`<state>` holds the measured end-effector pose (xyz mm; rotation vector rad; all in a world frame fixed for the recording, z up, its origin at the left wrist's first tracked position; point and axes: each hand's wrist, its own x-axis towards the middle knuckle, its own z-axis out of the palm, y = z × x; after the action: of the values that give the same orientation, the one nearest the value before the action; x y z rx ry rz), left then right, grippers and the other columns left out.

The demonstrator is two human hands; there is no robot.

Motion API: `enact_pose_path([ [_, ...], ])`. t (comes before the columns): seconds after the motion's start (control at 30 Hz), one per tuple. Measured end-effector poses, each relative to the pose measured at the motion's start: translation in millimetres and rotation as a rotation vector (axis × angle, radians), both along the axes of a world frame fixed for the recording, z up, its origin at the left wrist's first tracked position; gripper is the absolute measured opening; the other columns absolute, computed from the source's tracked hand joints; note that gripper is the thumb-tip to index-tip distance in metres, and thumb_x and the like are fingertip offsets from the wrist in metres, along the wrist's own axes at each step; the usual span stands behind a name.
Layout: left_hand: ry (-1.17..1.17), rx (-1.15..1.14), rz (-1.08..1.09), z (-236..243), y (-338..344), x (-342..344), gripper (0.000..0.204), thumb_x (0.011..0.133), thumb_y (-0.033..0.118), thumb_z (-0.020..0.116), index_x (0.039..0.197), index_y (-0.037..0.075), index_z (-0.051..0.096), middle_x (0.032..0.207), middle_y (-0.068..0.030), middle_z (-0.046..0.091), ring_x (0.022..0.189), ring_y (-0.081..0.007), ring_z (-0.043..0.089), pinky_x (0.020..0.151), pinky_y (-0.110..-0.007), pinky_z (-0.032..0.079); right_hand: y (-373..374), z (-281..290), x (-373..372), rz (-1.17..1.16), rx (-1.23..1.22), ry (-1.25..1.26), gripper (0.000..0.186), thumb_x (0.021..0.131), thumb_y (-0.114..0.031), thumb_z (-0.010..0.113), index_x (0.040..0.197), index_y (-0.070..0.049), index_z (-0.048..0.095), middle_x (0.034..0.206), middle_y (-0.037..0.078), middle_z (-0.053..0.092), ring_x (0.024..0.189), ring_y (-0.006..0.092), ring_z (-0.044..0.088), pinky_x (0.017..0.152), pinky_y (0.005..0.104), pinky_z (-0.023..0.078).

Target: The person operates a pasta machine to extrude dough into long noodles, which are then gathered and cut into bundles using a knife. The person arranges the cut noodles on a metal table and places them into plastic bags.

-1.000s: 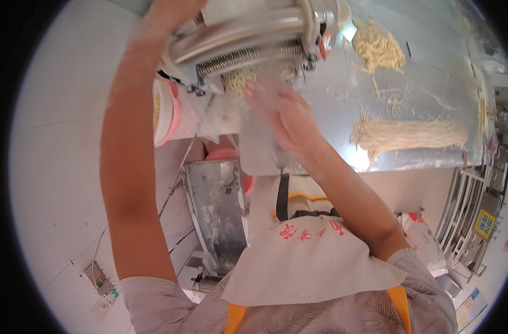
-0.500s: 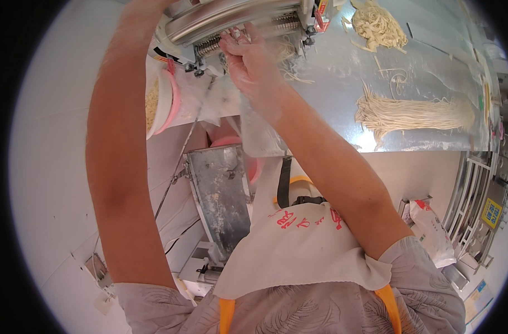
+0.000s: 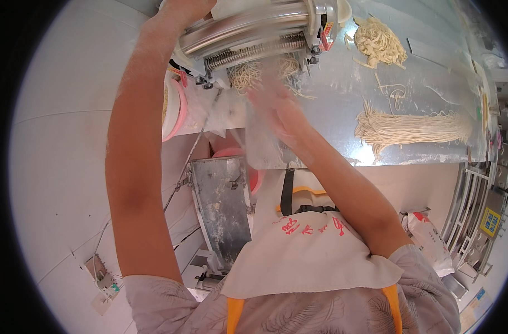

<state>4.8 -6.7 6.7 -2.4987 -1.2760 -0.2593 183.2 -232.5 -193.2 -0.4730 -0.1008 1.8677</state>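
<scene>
A steel noodle machine [image 3: 248, 28] with a ribbed cutting roller [image 3: 253, 51] stands at the top. My left hand [image 3: 181, 12] is at its upper left edge, partly cut off by the frame, its fingers hidden. Thin noodles [image 3: 244, 76] lie bunched under the cutting roller. My right hand [image 3: 284, 108] is just below them, blurred by motion, so its fingers are unclear. A pile of flat wide noodles [image 3: 379, 44] and a long bundle of thin noodles [image 3: 410, 128] lie on the metal worktop to the right.
The floured metal worktop [image 3: 337, 83] ends above my apron. A pink-rimmed container [image 3: 180, 114] is left of the machine. Below stand a dusty metal bin [image 3: 218, 203] and a white sack [image 3: 432, 239]. A metal rack [image 3: 462, 206] is at the right, a wall socket box [image 3: 101, 278] lower left.
Half a second ago my right hand was up at the cutting roller; it has come back down below the bunched noodles. My left hand remains at the machine's top left. The view has shifted slightly.
</scene>
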Motion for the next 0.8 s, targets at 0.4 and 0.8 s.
enact_pose_path([
  [0.4, -0.242, 0.0, 0.002, 3, -39, -15, 0.029, 0.095, 0.013, 0.059, 0.12, 0.009, 0.072, 0.139, -0.0172, 0.064, 0.125, -0.0324, 0.063, 0.107, -0.044, 0.048, -15, -14, 32, -0.012, -0.091, -0.3, 0.068, 0.091, 0.016, 0.055, 0.154, 0.005, 0.036, 0.146, 0.018, 0.052, 0.133, 0.0284, 0.057, 0.113, 0.0376, 0.048],
  [0.8, -1.347, -0.596, 0.536, -269, -199, 14, 0.035, 0.095, -0.005, 0.062, 0.13, -0.004, 0.059, 0.126, -0.0153, 0.066, 0.117, -0.0232, 0.066, 0.094, -0.031, 0.056, 53, -30, 13, -0.134, 0.151, -0.727, 0.087, 0.087, 0.009, 0.058, 0.165, 0.001, 0.019, 0.168, 0.017, 0.032, 0.153, 0.0289, 0.033, 0.126, 0.0375, 0.025],
])
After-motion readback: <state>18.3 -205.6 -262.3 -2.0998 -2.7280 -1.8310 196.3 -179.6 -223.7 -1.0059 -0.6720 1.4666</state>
